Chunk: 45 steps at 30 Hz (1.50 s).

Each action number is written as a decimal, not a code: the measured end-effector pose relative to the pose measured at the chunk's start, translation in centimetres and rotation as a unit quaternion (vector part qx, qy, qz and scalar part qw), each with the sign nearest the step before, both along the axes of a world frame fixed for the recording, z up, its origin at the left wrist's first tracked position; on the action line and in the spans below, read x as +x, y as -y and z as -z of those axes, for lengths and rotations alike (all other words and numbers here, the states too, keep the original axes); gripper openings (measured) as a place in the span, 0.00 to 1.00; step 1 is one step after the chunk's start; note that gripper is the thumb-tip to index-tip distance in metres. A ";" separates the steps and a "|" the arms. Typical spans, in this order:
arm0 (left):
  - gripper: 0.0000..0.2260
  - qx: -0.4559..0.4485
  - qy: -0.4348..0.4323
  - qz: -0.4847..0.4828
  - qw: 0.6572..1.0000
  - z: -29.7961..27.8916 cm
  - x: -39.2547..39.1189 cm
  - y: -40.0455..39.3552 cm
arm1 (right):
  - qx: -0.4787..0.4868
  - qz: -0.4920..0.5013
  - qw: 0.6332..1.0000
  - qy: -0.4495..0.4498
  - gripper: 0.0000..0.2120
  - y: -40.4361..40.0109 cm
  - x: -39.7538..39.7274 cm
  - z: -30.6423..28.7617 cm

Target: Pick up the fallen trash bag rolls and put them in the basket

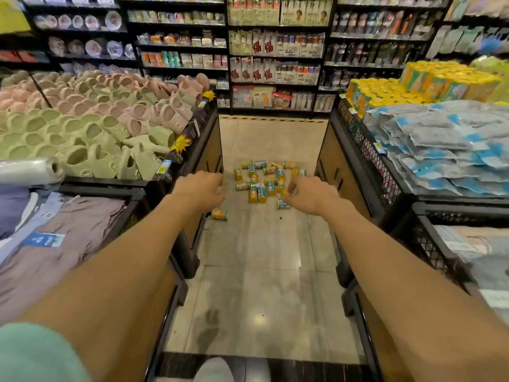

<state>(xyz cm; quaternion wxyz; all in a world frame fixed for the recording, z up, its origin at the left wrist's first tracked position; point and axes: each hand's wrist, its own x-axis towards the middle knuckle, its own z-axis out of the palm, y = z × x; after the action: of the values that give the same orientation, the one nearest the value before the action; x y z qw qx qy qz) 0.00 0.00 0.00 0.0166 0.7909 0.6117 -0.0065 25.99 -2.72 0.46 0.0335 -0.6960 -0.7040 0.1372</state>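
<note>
The fallen trash bag rolls (264, 180) are seen scattered on the tiled floor (256, 271) in the aisle between two black mesh display bins, most in a loose cluster, with one stray roll (219, 215) lying apart near the foot of the left bin. Both arms are stretched forward above them. The left hand (202, 190) is held with its fingers curled under, nothing visibly held in it; the right hand (309, 195) is seen with its fingers bent and slightly apart, over the near edge of the cluster — whether a roll is touched cannot be told. The basket (355, 128) meant to receive them is judged to be the bin on the right, where matching yellow rolls (385, 92) are stacked. Each roll is judged light, small and fairly firm, its wrapper smooth and likely slippery; being cylindrical, it may be expected to roll away if nudged. A hold across the middle of the barrel, thumb against fingers, is suggested — several could probably be gathered at once.
</note>
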 end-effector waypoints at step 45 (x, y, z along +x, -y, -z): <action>0.18 -0.163 -0.022 -0.024 0.986 9.9 7.5 -59.3 | -0.137 -0.015 0.990 -0.003 0.20 -61.9 10.8 12.3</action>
<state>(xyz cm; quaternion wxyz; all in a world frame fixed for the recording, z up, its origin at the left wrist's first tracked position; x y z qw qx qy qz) 7.51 59.30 -9.88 0.1322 0.7624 0.6213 -0.1233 36.83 59.14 -11.82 -0.0619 -0.6833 -0.6886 0.2349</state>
